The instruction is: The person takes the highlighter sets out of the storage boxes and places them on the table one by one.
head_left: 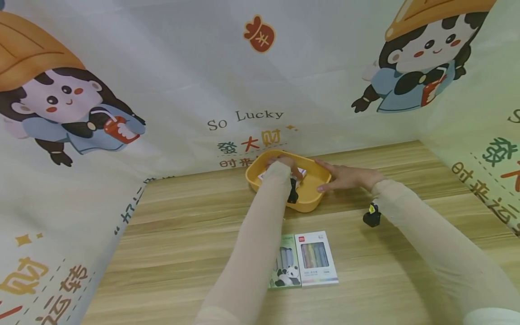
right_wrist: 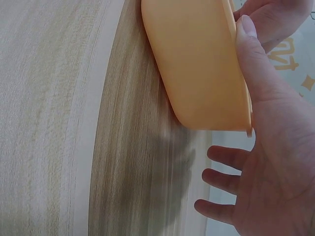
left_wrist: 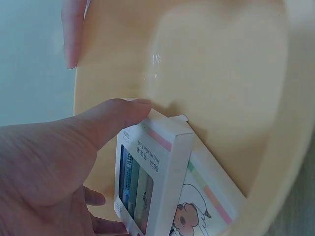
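Observation:
My left hand (head_left: 281, 161) reaches into a yellow plastic bin (head_left: 310, 206) near the back of the table. In the left wrist view, that hand's thumb lies on the top edge of a white highlighter box (left_wrist: 170, 162), with fingers curled at its other side. A second white box (left_wrist: 209, 199) with a cartoon print leans beside it against the bin wall. At the bin's right end, my right hand (right_wrist: 275, 118) touches the rim with its thumb; several fingers extend outside, spread apart. Part of the left hand is hidden by its sleeve in the head view.
A green panda-print pen box (head_left: 287, 266) and a white pen box (head_left: 318, 259) lie side by side on the wooden table (head_left: 183, 234), the green one partly behind my left sleeve. A printed cloth (head_left: 183, 81) hangs right behind the bin.

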Demonstrator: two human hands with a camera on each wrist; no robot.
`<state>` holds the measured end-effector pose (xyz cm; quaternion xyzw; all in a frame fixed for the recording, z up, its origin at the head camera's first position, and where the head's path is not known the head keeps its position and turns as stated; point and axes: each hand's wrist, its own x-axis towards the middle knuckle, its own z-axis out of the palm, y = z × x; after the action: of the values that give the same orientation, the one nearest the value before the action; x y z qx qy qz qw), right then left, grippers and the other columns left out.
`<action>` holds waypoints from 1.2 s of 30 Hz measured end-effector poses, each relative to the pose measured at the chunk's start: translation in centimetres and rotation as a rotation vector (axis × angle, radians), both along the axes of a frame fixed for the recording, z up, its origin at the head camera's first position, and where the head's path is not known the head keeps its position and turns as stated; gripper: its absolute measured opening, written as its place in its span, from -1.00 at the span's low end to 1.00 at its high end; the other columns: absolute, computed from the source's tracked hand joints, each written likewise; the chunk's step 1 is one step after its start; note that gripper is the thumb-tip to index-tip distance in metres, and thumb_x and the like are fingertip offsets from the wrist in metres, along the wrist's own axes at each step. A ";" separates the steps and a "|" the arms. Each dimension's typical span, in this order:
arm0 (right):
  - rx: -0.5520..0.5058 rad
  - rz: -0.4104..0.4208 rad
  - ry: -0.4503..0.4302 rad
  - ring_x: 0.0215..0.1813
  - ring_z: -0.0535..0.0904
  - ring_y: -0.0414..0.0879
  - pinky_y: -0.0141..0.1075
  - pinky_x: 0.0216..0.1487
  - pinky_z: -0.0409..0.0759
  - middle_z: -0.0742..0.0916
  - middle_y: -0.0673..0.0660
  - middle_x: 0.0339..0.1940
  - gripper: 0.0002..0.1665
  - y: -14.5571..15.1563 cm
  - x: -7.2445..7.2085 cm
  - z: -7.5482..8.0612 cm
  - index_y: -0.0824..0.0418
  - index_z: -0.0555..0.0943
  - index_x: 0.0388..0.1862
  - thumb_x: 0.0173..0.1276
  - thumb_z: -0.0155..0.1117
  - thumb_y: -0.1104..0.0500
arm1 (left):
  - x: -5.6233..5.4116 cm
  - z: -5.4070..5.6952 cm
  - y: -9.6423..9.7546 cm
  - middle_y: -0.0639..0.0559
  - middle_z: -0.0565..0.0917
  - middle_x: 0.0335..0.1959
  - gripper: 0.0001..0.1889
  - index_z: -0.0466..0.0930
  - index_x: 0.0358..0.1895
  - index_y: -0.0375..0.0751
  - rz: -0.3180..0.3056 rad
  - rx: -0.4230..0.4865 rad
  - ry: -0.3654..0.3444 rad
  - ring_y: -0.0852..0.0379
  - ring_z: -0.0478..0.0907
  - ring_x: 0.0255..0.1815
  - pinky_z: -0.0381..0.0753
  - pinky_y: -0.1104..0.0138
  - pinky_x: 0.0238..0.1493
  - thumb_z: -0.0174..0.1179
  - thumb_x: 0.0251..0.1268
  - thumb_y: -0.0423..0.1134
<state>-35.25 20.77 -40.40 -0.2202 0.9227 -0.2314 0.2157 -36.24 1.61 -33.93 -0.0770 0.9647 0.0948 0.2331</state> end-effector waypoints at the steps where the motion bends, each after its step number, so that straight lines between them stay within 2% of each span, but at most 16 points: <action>1: 0.002 -0.001 0.000 0.59 0.05 0.40 0.29 0.55 0.04 0.04 0.40 0.63 0.23 0.0 0.0 0.0 0.03 -0.30 0.65 0.32 0.18 -0.37 | 0.0 0.0 0.0 -0.23 0.15 0.54 -0.09 0.03 0.56 -0.14 -0.006 -0.008 0.004 -0.10 0.18 0.50 0.35 0.21 0.48 0.31 0.27 0.07; 5: 0.001 -0.002 -0.001 0.59 0.04 0.40 0.28 0.56 0.04 0.04 0.40 0.62 0.22 -0.1 -0.1 -0.1 0.04 -0.30 0.65 0.34 0.19 -0.34 | 0.0 -0.2 0.1 -0.24 0.17 0.53 -0.05 -0.04 0.58 -0.16 -0.024 -0.046 0.003 -0.08 0.22 0.48 0.36 0.22 0.47 0.29 0.27 0.10; 9: 0.000 -0.005 -0.001 0.59 0.05 0.40 0.29 0.55 0.04 0.06 0.40 0.62 0.22 -0.1 -0.1 -0.1 0.04 -0.30 0.65 0.34 0.19 -0.34 | -0.1 -0.2 0.3 -0.24 0.17 0.52 0.03 -0.13 0.60 -0.14 0.053 -0.022 0.001 -0.06 0.21 0.49 0.35 0.24 0.48 0.33 0.23 0.10; 13: 0.002 -0.006 0.002 0.59 0.05 0.40 0.29 0.55 0.04 0.06 0.40 0.62 0.21 -0.1 0.0 -0.1 0.04 -0.29 0.65 0.34 0.19 -0.34 | -0.1 -0.3 0.4 -0.23 0.19 0.50 0.06 -0.11 0.59 -0.10 0.106 -0.005 0.008 -0.03 0.23 0.47 0.36 0.26 0.46 0.38 0.17 0.10; 17: 0.000 -0.003 0.008 0.59 0.04 0.39 0.28 0.55 0.05 0.05 0.39 0.63 0.21 -0.1 0.0 -0.1 0.03 -0.29 0.65 0.34 0.19 -0.34 | -0.1 -0.5 0.4 -0.24 0.20 0.49 0.07 -0.10 0.59 -0.10 0.098 -0.021 0.013 -0.04 0.24 0.46 0.37 0.25 0.46 0.39 0.14 0.12; 22: 0.005 -0.008 0.006 0.59 0.05 0.39 0.29 0.55 0.05 0.05 0.38 0.63 0.19 0.0 0.0 -0.2 0.02 -0.29 0.65 0.36 0.18 -0.32 | 0.0 -0.6 0.3 -0.23 0.25 0.48 0.05 -0.05 0.57 -0.12 0.056 -0.061 0.029 -0.05 0.26 0.44 0.39 0.26 0.43 0.38 0.14 0.14; 29: 0.005 -0.008 0.000 0.60 0.03 0.38 0.28 0.56 0.03 0.03 0.36 0.64 0.19 -0.1 0.1 0.0 -0.02 -0.30 0.65 0.36 0.18 -0.31 | -0.2 -0.9 0.0 -0.24 0.30 0.40 -0.01 0.07 0.53 -0.06 0.105 0.034 0.068 -0.04 0.33 0.37 0.50 0.26 0.34 0.46 0.08 0.07; 32: 0.004 -0.005 -0.001 0.60 0.03 0.38 0.28 0.56 0.03 0.02 0.37 0.64 0.19 -0.1 0.1 0.1 -0.01 -0.31 0.65 0.36 0.19 -0.32 | -0.4 -1.2 -0.1 -0.20 0.32 0.39 -0.04 0.14 0.50 -0.06 0.105 0.052 0.072 -0.02 0.34 0.35 0.51 0.25 0.33 0.47 0.05 0.07; 36: 0.004 0.003 0.001 0.60 0.02 0.39 0.27 0.57 0.03 0.02 0.38 0.63 0.22 -0.1 -0.1 0.0 0.02 -0.31 0.65 0.34 0.18 -0.36 | -0.1 -0.5 -0.1 -0.13 0.34 0.41 -0.14 0.27 0.44 -0.07 0.094 0.049 0.036 0.03 0.32 0.39 0.44 0.27 0.40 0.45 0.09 0.07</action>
<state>-35.32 20.71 -40.36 -0.2214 0.9230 -0.2289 0.2160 -36.38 1.54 -34.40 -0.1150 0.9615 0.1304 0.2129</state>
